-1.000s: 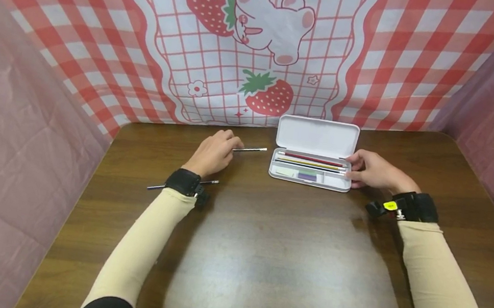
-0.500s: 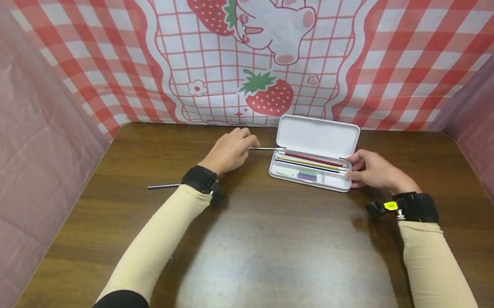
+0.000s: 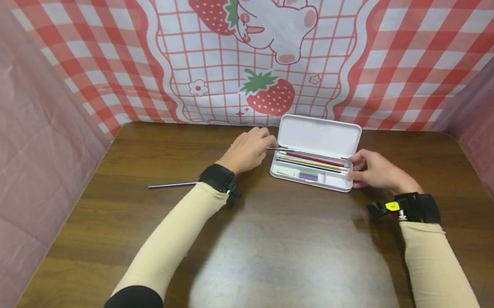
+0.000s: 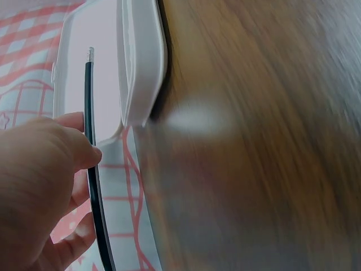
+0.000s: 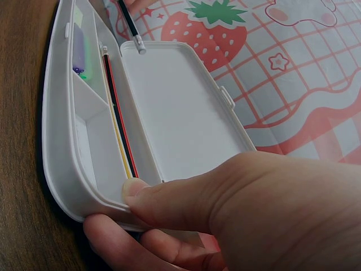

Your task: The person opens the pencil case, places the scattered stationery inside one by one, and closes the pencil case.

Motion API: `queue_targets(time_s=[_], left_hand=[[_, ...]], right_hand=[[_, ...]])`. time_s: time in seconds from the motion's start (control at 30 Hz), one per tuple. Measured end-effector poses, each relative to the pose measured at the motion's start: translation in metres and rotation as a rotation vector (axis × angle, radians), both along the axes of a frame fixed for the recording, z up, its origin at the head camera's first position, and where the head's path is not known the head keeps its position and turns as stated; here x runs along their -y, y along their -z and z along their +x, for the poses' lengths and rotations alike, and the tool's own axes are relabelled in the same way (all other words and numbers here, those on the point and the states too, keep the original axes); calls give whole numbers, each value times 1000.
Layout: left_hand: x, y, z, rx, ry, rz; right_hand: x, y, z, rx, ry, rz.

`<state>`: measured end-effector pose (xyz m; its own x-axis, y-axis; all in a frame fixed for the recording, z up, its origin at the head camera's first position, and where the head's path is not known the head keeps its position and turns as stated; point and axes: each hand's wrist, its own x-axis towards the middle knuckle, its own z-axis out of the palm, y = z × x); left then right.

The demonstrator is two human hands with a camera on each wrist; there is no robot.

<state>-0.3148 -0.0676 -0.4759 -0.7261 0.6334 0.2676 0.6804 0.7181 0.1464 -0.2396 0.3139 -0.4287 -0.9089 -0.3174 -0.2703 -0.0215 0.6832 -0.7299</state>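
My left hand [image 3: 249, 150] pinches a dark pencil [image 4: 89, 107] between thumb and fingers, its silver-and-white eraser end pointing away from the hand. That end hangs over the left side of a white pencil case [image 3: 310, 183], whose lid [image 3: 318, 136] stands open against the cloth. Inside the case lie several pencils [image 3: 313, 161], a purple item [image 5: 79, 52] and a green one [image 5: 87, 56]. At the case's right end, my right hand [image 3: 379, 171] grips the wall, thumb on the rim and fingers underneath. Another dark pencil [image 3: 171, 185] lies on the table, partly hidden behind my left wrist.
The case stands near the back edge of the brown wooden table [image 3: 290, 252]. Behind it hangs a red-and-white checked cloth [image 3: 263, 58] with strawberries. Pink fabric [image 3: 7, 145] hangs at both sides. A small compartment [image 5: 93, 141] in the case is divided off by a wall.
My left hand has moved right with the pencil, from beside the case until the eraser end is over it. The right hand keeps its grip on the case.
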Motion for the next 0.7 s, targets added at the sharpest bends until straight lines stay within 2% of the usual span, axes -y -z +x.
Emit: queue_targets(time_s=[0.1,0.17,0.2,0.27,0.33,0.4,0.43,0.47,0.5,0.53,0.6,0.67,0.7], left_hand=[[-11,-24,21,12,-9,-36],[-18,-11,11,-15,-11,-44],[-22,-20,18,-13,-16,-58],[-28,-13,15,-29,-14,-65],[-32,7,1,-49,-6,-43],[-37,2,9,-13,5,-19],[-39,12,3,-2,16,8],[-41,14,1,-1,17,6],[-43,22,-5,11,28,28],[-45,23,-5,8,30,30],[-50,15,1,-7,33,10],[-56,-2,14,-38,27,-37],[-58,-1,14,-59,33,-29]], right_hand=[[0,-1,1,2,1,1],[0,-2,1,6,3,1],[0,-2,1,9,4,-2],[-1,-1,1,16,9,-5],[0,-1,1,20,10,-7],[1,-1,1,19,10,-11],[1,-1,1,17,10,-10],[1,-1,1,15,9,-11],[2,-1,2,12,8,-12],[2,-1,2,11,8,-13],[2,-1,1,7,8,-13],[2,0,1,5,8,-14],[2,0,1,5,8,-15]])
